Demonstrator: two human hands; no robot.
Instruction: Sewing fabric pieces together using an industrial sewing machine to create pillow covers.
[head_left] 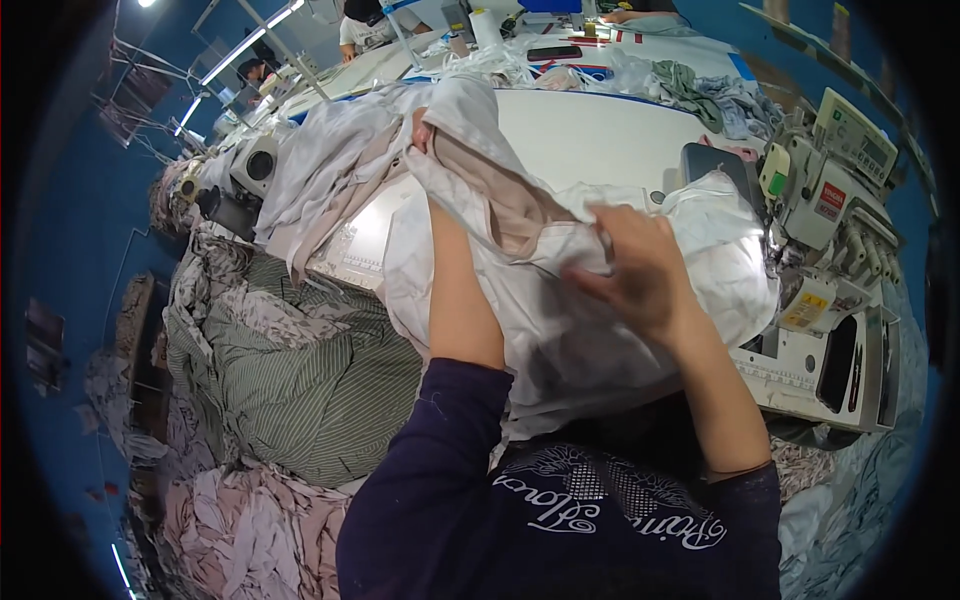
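Observation:
A white garment [560, 330] with a beige inner side [490, 190] lies bunched over the work table in front of me. My left hand [421, 132] is at its far end, closed on the cloth; folds hide most of the fingers, and the forearm passes beside the fabric. Nearer and to the right, my right hand [640, 270] hovers at the garment's edge, somewhat blurred. Its thumb and fingers are apart, the fingertips close to the cloth or touching it. More pale fabric [330, 160] spreads beyond my left arm.
A sewing machine [815, 190] with a control panel stands at right, a phone-like dark object [838, 362] near it. Green striped cloth [310, 390] and pink cloth [250, 530] are heaped at left. Across the white table [570, 130], cloth scraps [700, 95] lie near a person [375, 30].

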